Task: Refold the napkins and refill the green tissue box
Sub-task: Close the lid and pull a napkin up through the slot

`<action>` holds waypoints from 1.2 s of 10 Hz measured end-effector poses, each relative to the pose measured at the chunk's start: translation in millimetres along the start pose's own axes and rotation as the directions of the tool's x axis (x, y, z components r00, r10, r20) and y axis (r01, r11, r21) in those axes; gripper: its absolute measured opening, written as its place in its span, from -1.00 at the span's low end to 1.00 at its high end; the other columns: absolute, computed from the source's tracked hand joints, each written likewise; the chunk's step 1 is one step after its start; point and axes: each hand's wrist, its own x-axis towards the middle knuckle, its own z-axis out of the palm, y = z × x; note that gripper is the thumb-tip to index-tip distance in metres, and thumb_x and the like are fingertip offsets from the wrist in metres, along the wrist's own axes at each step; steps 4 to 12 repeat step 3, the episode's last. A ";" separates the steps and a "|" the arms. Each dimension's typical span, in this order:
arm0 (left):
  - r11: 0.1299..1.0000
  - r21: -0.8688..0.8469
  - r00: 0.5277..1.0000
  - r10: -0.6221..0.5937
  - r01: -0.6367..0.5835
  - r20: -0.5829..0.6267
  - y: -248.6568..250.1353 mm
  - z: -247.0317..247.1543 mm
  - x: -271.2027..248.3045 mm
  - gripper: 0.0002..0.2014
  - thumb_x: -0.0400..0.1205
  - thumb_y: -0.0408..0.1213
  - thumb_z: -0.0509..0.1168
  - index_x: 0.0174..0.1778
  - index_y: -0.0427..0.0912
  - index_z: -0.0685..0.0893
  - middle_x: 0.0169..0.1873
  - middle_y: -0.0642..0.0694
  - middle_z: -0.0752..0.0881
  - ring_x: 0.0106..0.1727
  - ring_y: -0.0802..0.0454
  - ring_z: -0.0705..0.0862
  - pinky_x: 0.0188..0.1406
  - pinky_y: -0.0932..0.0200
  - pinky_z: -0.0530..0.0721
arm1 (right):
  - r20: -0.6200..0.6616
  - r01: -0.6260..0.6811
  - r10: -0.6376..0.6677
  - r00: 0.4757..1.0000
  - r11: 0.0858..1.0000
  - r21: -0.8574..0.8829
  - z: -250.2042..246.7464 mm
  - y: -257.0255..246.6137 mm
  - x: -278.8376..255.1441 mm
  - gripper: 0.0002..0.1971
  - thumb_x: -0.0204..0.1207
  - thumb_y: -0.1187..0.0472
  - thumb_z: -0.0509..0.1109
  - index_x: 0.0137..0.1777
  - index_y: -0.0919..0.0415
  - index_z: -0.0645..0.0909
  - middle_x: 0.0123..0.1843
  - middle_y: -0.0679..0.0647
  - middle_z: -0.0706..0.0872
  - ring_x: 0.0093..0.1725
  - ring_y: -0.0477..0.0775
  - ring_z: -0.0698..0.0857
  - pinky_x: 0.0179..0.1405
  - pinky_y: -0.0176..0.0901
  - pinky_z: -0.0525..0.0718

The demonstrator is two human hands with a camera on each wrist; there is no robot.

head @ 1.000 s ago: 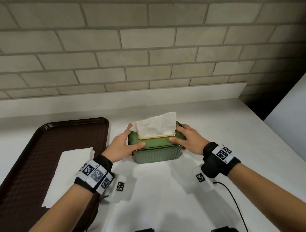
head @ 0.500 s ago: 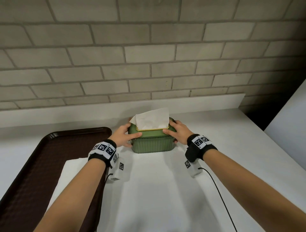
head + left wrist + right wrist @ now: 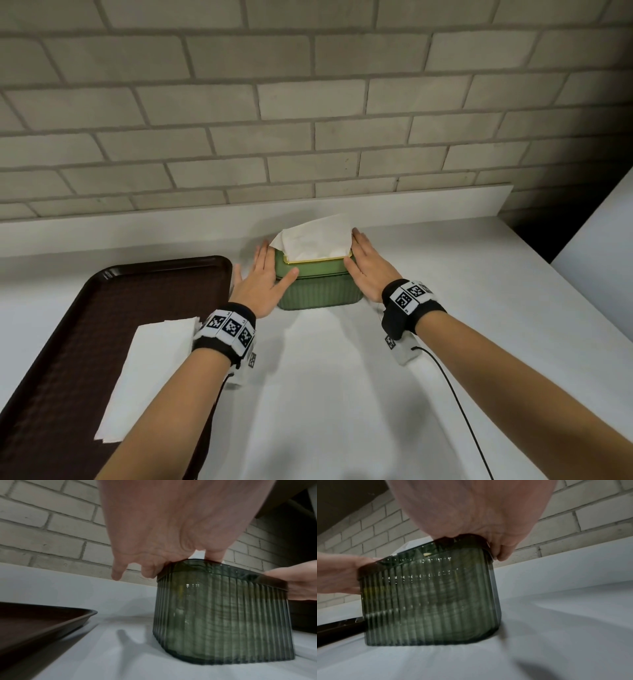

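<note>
Box [image 3: 317, 291]: I see it between my hands, napkin [image 3: 313, 240] sticking up.
Left hand [image 3: 260, 284]: fingers straight, thumb touching lid.
Right hand [image 3: 368, 267]: fingers straight, flat against lid's end.

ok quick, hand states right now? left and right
Left hand: open, fingers straight, flat against the left end of the green tissue box, thumb on its lid.
Right hand: open, fingers straight, against the box's right end.

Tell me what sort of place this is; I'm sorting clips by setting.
Probably a cafeteria or canteen counter, though I can't be sure. A brown serving tray holding napkins lies on a white counter against a brick wall, beside a green tissue box.
</note>
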 end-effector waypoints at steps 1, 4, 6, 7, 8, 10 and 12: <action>1.000 0.023 1.000 -0.011 0.010 0.016 1.1 0.2 -0.4 -0.18 0.65 0.34 -0.13 0.72 -0.06 -0.18 0.73 0.01 -0.13 0.72 0.12 -0.13 0.62 -0.41 -0.16 | 0.017 -0.007 0.007 1.000 1.000 0.010 -1.2 0.6 -1.0 -0.38 0.77 0.01 -0.06 0.72 0.23 -0.17 0.76 0.10 -0.18 0.73 0.02 -0.12 0.71 -0.03 -0.02; 0.987 -0.162 0.989 -0.047 0.024 -0.138 11.7 -36.3 -27.4 -0.10 0.60 0.39 -0.03 0.71 -0.01 -0.23 0.62 -0.19 0.32 0.64 -0.09 0.26 0.62 -0.25 0.10 | -0.045 -0.019 0.021 0.999 0.999 0.043 -49.2 -12.6 -20.4 -0.33 0.72 -0.05 0.12 0.72 0.19 -0.02 0.74 0.16 0.05 0.67 0.11 0.21 0.63 -0.05 0.24; 0.987 -0.162 0.989 -0.047 0.024 -0.138 11.7 -36.3 -27.4 -0.10 0.60 0.39 -0.03 0.71 -0.01 -0.23 0.62 -0.19 0.32 0.64 -0.09 0.26 0.62 -0.25 0.10 | -0.045 -0.019 0.021 0.999 0.999 0.043 -49.2 -12.6 -20.4 -0.33 0.72 -0.05 0.12 0.72 0.19 -0.02 0.74 0.16 0.05 0.67 0.11 0.21 0.63 -0.05 0.24; 0.987 -0.162 0.989 -0.047 0.024 -0.138 11.7 -36.3 -27.4 -0.10 0.60 0.39 -0.03 0.71 -0.01 -0.23 0.62 -0.19 0.32 0.64 -0.09 0.26 0.62 -0.25 0.10 | -0.045 -0.019 0.021 0.999 0.999 0.043 -49.2 -12.6 -20.4 -0.33 0.72 -0.05 0.12 0.72 0.19 -0.02 0.74 0.16 0.05 0.67 0.11 0.21 0.63 -0.05 0.24; 0.987 -0.162 0.989 -0.047 0.024 -0.138 11.7 -36.3 -27.4 -0.10 0.60 0.39 -0.03 0.71 -0.01 -0.23 0.62 -0.19 0.32 0.64 -0.09 0.26 0.62 -0.25 0.10 | -0.045 -0.019 0.021 0.999 0.999 0.043 -49.2 -12.6 -20.4 -0.33 0.72 -0.05 0.12 0.72 0.19 -0.02 0.74 0.16 0.05 0.67 0.11 0.21 0.63 -0.05 0.24; 0.987 -0.162 0.989 -0.047 0.024 -0.138 11.7 -36.3 -27.4 -0.10 0.60 0.39 -0.03 0.71 -0.01 -0.23 0.62 -0.19 0.32 0.64 -0.09 0.26 0.62 -0.25 0.10 | -0.045 -0.019 0.021 0.999 0.999 0.043 -49.2 -12.6 -20.4 -0.33 0.72 -0.05 0.12 0.72 0.19 -0.02 0.74 0.16 0.05 0.67 0.11 0.21 0.63 -0.05 0.24; 0.987 -0.162 0.989 -0.047 0.024 -0.138 11.7 -36.3 -27.4 -0.10 0.60 0.39 -0.03 0.71 -0.01 -0.23 0.62 -0.19 0.32 0.64 -0.09 0.26 0.62 -0.25 0.10 | -0.045 -0.019 0.021 0.999 0.999 0.043 -49.2 -12.6 -20.4 -0.33 0.72 -0.05 0.12 0.72 0.19 -0.02 0.74 0.16 0.05 0.67 0.11 0.21 0.63 -0.05 0.24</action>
